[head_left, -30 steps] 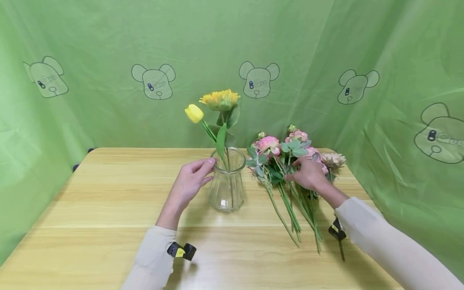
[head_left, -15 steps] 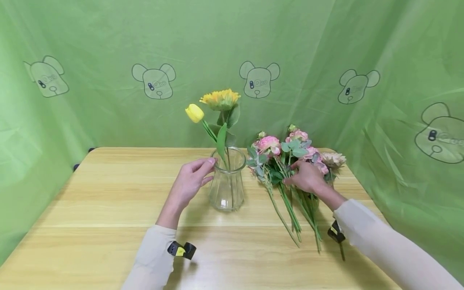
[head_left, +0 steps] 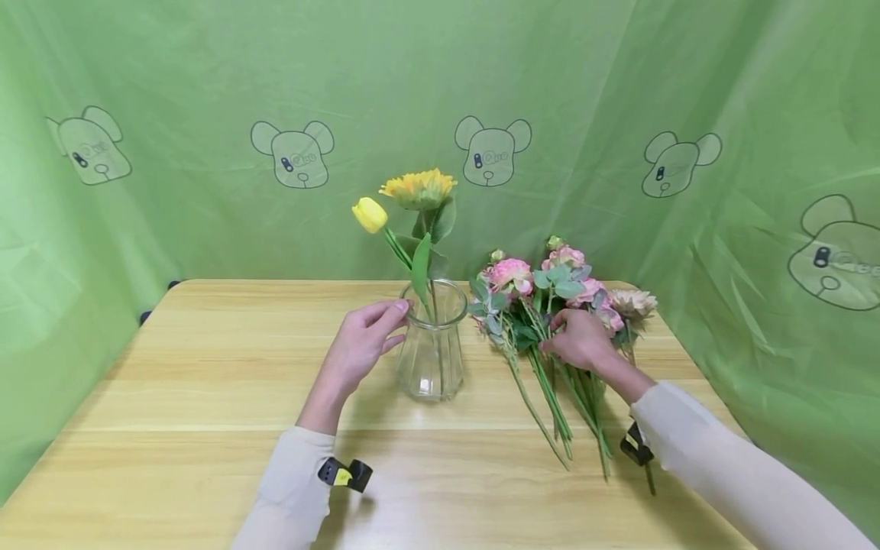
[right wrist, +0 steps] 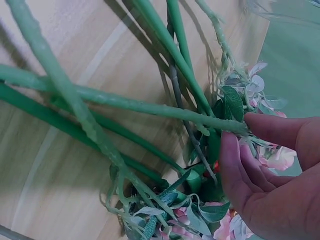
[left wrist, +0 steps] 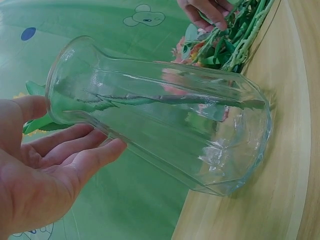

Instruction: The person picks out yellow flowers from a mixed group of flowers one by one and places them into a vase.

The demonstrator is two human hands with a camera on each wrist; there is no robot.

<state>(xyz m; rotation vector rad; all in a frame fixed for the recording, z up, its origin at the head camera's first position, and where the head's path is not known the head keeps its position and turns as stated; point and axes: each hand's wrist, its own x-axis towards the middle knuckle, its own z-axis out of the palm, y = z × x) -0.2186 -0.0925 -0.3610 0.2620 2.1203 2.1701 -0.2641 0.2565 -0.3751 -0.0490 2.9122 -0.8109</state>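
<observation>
A clear glass vase (head_left: 431, 359) stands upright on the table, holding a yellow tulip (head_left: 370, 215) and a sunflower (head_left: 419, 189). My left hand (head_left: 364, 336) grips the vase at its rim from the left. In the left wrist view, the thumb lies at the lip and the fingers rest along the outside of the neck. On the right lies a loose pile of pink flowers (head_left: 510, 276) with long green stems. Over that pile, my right hand (head_left: 583, 338) pinches a green flower stem (right wrist: 165, 111) between thumb and index finger, close below the leaves.
A pale beige flower (head_left: 633, 303) lies at the right edge of the pile. The wooden table (head_left: 206, 397) meets a green curtain (head_left: 385, 69) with printed bear heads at the back and sides. Several stems cross each other under my right hand.
My right hand has shifted slightly toward me, its thumb and fingers coming together on a stem. My left hand stays at the vase rim.
</observation>
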